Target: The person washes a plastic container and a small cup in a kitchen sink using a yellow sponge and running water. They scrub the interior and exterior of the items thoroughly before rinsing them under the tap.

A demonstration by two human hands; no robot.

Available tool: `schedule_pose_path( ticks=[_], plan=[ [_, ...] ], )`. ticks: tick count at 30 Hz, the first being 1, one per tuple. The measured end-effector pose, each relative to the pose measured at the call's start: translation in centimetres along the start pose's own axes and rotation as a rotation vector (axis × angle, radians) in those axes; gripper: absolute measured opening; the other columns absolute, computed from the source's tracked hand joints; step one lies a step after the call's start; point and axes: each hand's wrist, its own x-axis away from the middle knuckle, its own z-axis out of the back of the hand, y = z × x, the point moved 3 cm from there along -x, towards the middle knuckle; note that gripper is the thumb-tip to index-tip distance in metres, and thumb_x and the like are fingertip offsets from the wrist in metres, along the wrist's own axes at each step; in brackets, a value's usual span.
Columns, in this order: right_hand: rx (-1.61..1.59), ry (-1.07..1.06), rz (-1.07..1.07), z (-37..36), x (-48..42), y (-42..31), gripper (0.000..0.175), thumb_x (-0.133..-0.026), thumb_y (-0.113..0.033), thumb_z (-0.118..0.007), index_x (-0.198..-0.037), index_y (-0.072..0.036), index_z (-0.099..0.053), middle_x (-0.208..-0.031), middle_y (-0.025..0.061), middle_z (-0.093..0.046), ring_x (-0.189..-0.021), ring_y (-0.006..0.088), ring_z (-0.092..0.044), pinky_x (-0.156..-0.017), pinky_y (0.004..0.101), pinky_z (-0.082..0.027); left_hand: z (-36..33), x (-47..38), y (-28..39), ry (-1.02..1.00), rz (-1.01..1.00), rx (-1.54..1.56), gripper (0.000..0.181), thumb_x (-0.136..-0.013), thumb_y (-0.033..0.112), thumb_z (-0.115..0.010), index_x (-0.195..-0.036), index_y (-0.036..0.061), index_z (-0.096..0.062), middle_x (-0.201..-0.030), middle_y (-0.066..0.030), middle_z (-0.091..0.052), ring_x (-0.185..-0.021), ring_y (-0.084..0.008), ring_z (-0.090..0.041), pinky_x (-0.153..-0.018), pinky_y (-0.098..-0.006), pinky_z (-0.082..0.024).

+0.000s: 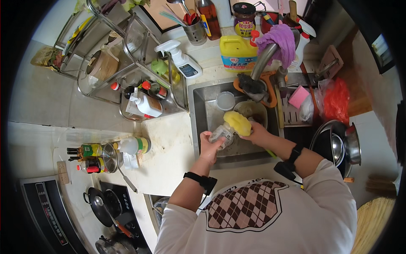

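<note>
Over the stainless steel sink (pixel 238 154), my left hand (pixel 209 147) grips a clear container (pixel 222 136), probably a jar or bottle. My right hand (pixel 256 133) holds a yellow sponge (pixel 238 123) against the container's upper end. Behind the sponge, a pale bowl or basin (pixel 261 111) sits in the sink, partly hidden by the sponge and my right hand. A round translucent tub or lid (pixel 225 100) lies near the sink's far left corner. Something thin and green (pixel 270 153) shows below my right forearm.
The faucet (pixel 265 60) with a purple cloth (pixel 279 43) rises behind the sink, near a yellow detergent jug (pixel 238 55). A metal rack (pixel 127 68) with bottles stands left. A pink sponge (pixel 298 96) and red plastic bag (pixel 337 98) lie right, above stacked metal bowls (pixel 352 144).
</note>
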Motion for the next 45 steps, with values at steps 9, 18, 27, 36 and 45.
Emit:
schedule_pose_path(
  ticks=[9, 18, 27, 36, 45],
  plan=[
    [-0.358, -0.088, -0.234, -2.2, -3.6, -3.6, 0.030, -0.087, -0.017, -0.062, -0.114, -0.004, -0.054, -0.089, 0.0036, -0.060, -0.059, 0.0122, -0.058, -0.057, 0.0244, -0.048, -2.9, 0.9, 3.2, -0.200, -0.191, -0.294, 0.071, -0.060, 0.008, -0.083, -0.119, 0.0058, -0.043, -0.117, -0.0068, -0.053, -0.107, -0.0182, -0.053, -0.093, -0.0330, -0.044],
    [-0.148, 0.068, -0.425, 4.6, -3.5, -1.2, 0.031, -0.083, -0.019, -0.065, -0.109, -0.005, -0.055, -0.077, 0.0018, -0.057, -0.051, 0.0097, -0.053, -0.045, 0.0231, -0.042, 0.2, -7.0, 0.6, 0.190, -0.305, -1.151, 0.072, -0.053, 0.026, -0.086, -0.114, 0.0127, -0.049, -0.108, -0.0120, -0.061, -0.106, -0.0372, -0.051, -0.091, -0.0448, -0.041],
    [-0.028, -0.151, -0.859, 2.1, -2.1, 7.3, 0.028, -0.085, -0.012, -0.058, -0.110, -0.001, -0.055, -0.089, 0.0086, -0.060, -0.065, 0.0164, -0.060, -0.055, 0.0288, -0.050, -0.1, -11.3, -2.8, 0.162, 0.018, -1.380, 0.066, -0.064, 0.018, -0.079, -0.117, 0.0083, -0.042, -0.121, -0.0174, -0.049, -0.110, -0.0416, -0.050, -0.091, -0.0466, -0.045],
    [0.285, -0.246, -0.776, -0.1, -3.7, 18.3, 0.030, -0.080, -0.001, -0.056, -0.109, 0.002, -0.056, -0.091, 0.0125, -0.059, -0.074, 0.0221, -0.061, -0.060, 0.0331, -0.050, 2.0, -13.2, -6.4, 0.157, -0.026, -1.408, 0.057, -0.067, 0.014, -0.075, -0.113, 0.0054, -0.043, -0.119, -0.0206, -0.047, -0.107, -0.0421, -0.051, -0.088, -0.0476, -0.046],
    [-0.268, 0.147, -0.879, 1.4, -4.5, 12.6, 0.031, -0.077, -0.006, -0.060, -0.106, 0.001, -0.057, -0.077, 0.0120, -0.058, -0.066, 0.0207, -0.059, -0.056, 0.0344, -0.047, -1.3, -8.7, -3.4, -0.093, -0.051, -1.460, 0.054, -0.073, 0.020, -0.068, -0.119, 0.0039, -0.045, -0.121, -0.0213, -0.046, -0.107, -0.0413, -0.051, -0.089, -0.0466, -0.044]
  ],
)
